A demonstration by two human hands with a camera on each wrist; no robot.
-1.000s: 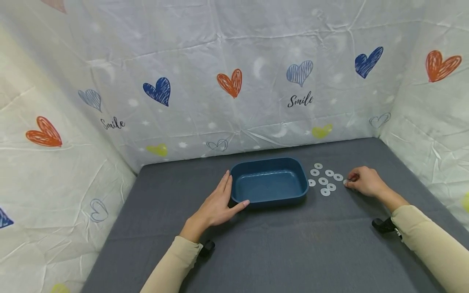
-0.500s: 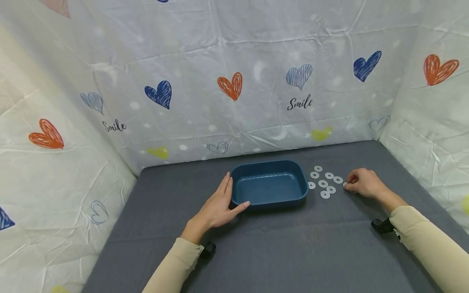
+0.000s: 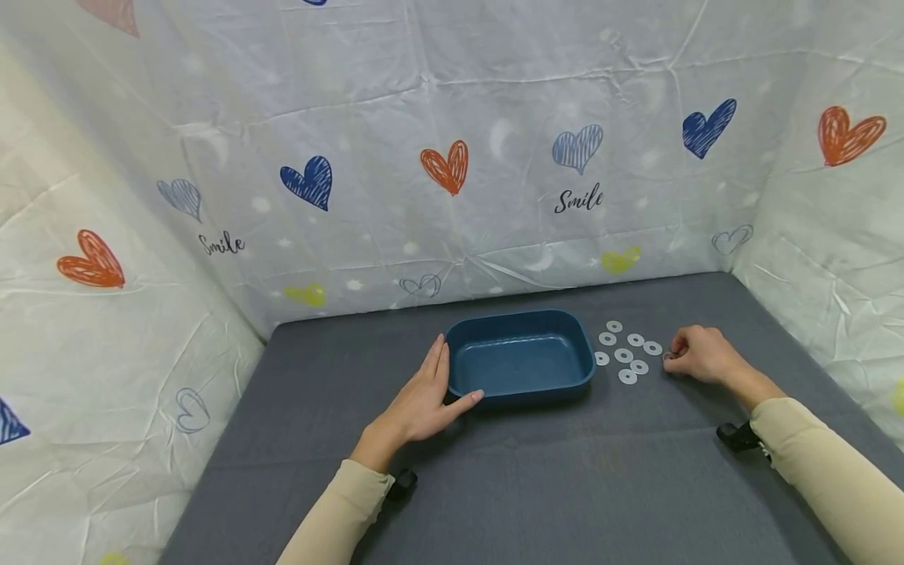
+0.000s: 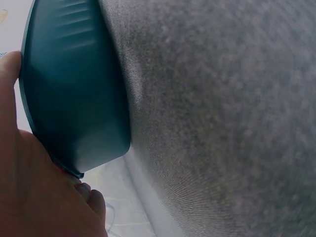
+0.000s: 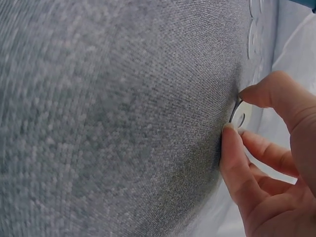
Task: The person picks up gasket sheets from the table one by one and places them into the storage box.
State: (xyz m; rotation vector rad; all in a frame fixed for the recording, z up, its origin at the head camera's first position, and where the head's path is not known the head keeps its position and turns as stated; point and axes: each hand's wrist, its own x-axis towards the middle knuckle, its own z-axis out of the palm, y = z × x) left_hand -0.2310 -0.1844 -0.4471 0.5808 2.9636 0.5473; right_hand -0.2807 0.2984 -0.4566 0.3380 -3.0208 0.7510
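A blue rectangular tub (image 3: 520,369) stands on the grey cloth. My left hand (image 3: 417,400) rests against its left end, fingers straight along the side and thumb on the near rim. The left wrist view shows the tub's outer wall (image 4: 74,98) beside that hand. To the right of the tub, my right hand (image 3: 706,355) pinches a flat metal washer (image 5: 241,116) between its fingertips. The washer is tipped up, close over the cloth. Several loose washers (image 3: 624,355) lie flat between the tub and my right hand, one right at the tub's edge.
A grey cloth covers the table (image 3: 537,486). Behind it hangs a white curtain (image 3: 367,235) printed with hearts, which continues along both sides. Black wrist straps (image 3: 738,436) sit below the beige sleeves (image 3: 826,471).
The washer at my right fingertips shows less of its pale face and is tipped up more. My left hand, the tub and the loose washers stay put; the head view shifts slightly.
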